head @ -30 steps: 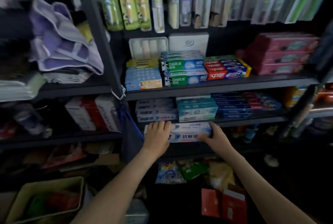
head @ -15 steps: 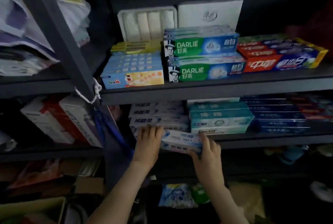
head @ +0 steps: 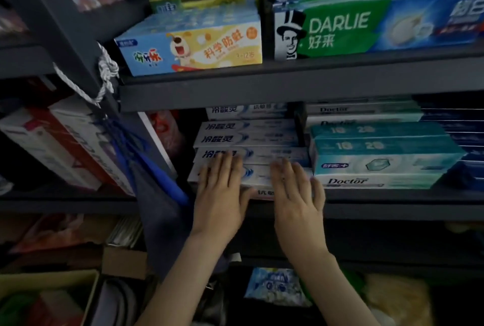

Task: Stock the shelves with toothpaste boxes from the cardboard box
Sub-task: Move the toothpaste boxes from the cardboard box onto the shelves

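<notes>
Left hand (head: 222, 194) and right hand (head: 296, 194), fingers flat, press the white-and-blue cardboard toothpaste box (head: 258, 179); uneven pushing could skew it.

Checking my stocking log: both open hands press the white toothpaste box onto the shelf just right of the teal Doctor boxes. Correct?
Wrong side: in the head view the white toothpaste box under the left hand and right hand lies left of the teal Doctor boxes.

- Dark grey metal shelves (head: 288, 82) fill the view, one board above another.
- A post (head: 60, 24) stands at left, with a white cord (head: 106, 74) knotted round it.
- Blue cloth (head: 157, 194) hangs below the cord.
- The light is dim.
</notes>
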